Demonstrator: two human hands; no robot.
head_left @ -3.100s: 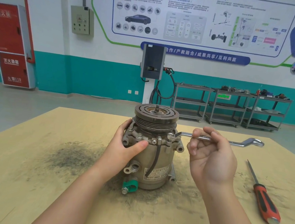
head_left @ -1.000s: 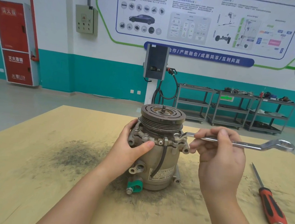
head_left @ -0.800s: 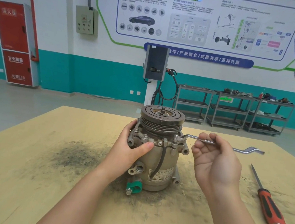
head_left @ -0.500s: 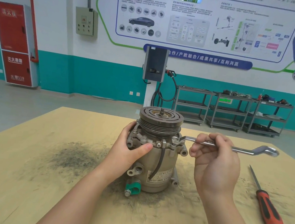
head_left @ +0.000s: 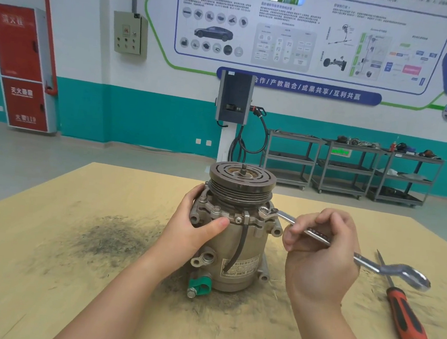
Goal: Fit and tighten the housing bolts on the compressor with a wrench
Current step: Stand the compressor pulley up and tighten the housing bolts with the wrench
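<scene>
The compressor (head_left: 237, 249) stands upright in the middle of the wooden table (head_left: 45, 275), pulley on top. My left hand (head_left: 193, 226) grips its housing from the left, thumb across the front flange. A silver ring wrench (head_left: 365, 263) sits with one end on a housing bolt (head_left: 263, 209) at the flange's right side. My right hand (head_left: 321, 248) grips the wrench's shaft near that end. The wrench's free end points right and toward me. Other bolt heads show on the flange's left.
A screwdriver (head_left: 404, 317) with a red and black handle lies on the table at the right, close under the wrench's free end. A dark grime patch (head_left: 108, 237) marks the table left of the compressor. Shelving carts and a charger stand beyond the table.
The wrench's free end has swung from pointing right and away to pointing right and toward me, with my right hand following. My left hand has kept its grip on the housing.
</scene>
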